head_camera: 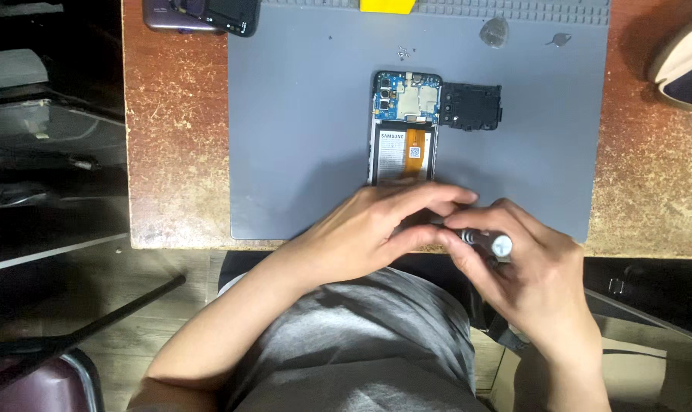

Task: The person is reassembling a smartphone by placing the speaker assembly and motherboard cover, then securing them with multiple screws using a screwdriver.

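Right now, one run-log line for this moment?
left hand: steadies opened phone | right hand: holds screwdriver | mat: black cover

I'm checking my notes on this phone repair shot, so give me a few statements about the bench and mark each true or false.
1. The opened phone lies on a grey mat. True.
2. The phone's back cover is on, hiding the battery. False: the back is off, and the circuit board and battery show.
3. The right hand holds a slim metal screwdriver. True.
4. A black plastic cover piece lies left of the phone. False: it lies at the phone's right.
5. The left hand rests far from the phone. False: it is at the phone's lower end, meeting the right hand.
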